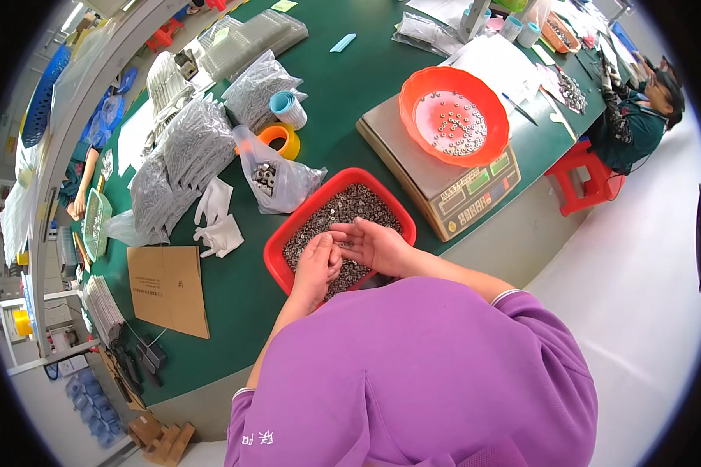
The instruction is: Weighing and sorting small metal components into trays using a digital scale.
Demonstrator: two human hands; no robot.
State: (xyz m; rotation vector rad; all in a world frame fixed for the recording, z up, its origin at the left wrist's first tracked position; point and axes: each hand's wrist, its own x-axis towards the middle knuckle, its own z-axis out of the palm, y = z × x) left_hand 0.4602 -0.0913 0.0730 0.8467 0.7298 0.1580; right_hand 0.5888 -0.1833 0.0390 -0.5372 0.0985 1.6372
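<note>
My left hand (318, 263) is over a red tray (275, 253) of small grey metal rings, perhaps nuts (343, 208). Its fingers curl inward, and whatever they may hold is hidden. Beside it my right hand (375, 246) is turned partly palm up, fingers stretched toward the left hand and close to its fingertips. No part can be made out in the right palm. Both wrists cross the tray's near side.
Right of the tray, a scale (401, 156) carries an orange-red bowl (494, 117) with scattered metal rings. A clear bag of metal parts (276, 183), white gloves (216, 218), cardboard (167, 284) and bagged parts (191, 140) lie leftward. A co-worker (639, 117) sits far right.
</note>
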